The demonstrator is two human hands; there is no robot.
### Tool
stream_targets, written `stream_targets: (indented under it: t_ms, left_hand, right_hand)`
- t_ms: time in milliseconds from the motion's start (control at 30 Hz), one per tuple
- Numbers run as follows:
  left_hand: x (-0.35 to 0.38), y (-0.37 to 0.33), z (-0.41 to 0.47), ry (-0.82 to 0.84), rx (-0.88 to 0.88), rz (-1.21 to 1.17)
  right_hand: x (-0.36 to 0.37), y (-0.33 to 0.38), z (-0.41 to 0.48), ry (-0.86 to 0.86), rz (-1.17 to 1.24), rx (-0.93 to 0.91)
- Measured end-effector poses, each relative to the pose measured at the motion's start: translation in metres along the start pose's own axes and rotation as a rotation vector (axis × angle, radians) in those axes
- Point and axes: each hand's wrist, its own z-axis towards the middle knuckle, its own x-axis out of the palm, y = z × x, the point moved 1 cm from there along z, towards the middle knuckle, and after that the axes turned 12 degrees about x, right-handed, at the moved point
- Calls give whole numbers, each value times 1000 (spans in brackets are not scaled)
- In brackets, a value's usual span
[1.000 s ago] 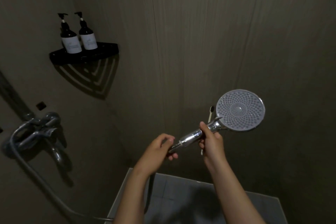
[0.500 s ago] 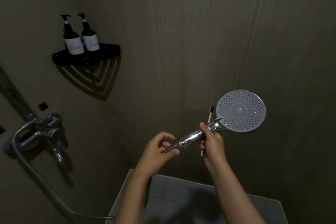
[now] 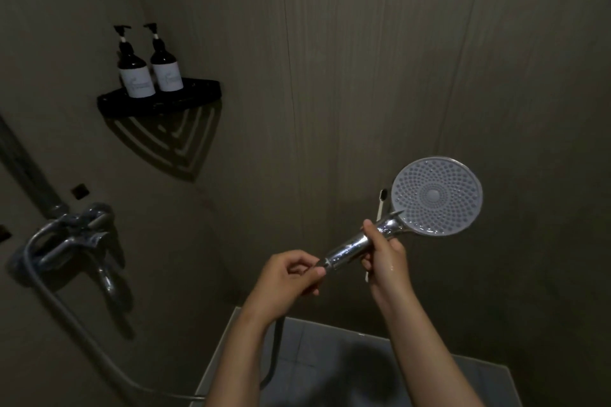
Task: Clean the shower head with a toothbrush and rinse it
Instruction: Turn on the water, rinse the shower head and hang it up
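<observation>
Black shelf [image 3: 201,91] (two bottles [image 3: 136,78]) left of shower head [image 3: 436,196].

One head-worn wide-angle cam, faces fwd & down at shower wall [image 3: 330,76], close on shower head [image 3: 436,196]

Both forearms are bare as far as the frame's lower edge shows them. The left hand [image 3: 286,279] and the right hand [image 3: 386,261] are bare as well. Small wet glints sit on the right hand's back, near the wrist.
</observation>
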Motion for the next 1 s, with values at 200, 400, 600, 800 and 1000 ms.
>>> stream_targets:
  t_ms: [200, 400, 600, 800, 1000]
  left_hand:
    - [0, 0, 1, -120, 53, 66]
    - [-1, 3, 0, -13, 24, 71]
    - [-4, -1, 1, 221, -50, 39]
    - [-7, 6, 2, 225, 37, 136]
    - [-4, 16, 4, 44, 133, 211]
  right_hand:
    - [-2, -2, 0, 0, -8, 17]
    - [-2, -3, 0, 27, -18, 12]
    - [0, -4, 2, 79, -22, -2]
    - [2, -4, -1, 108, -4, -4]
    - [5, -2, 0, 73, 28, -11]
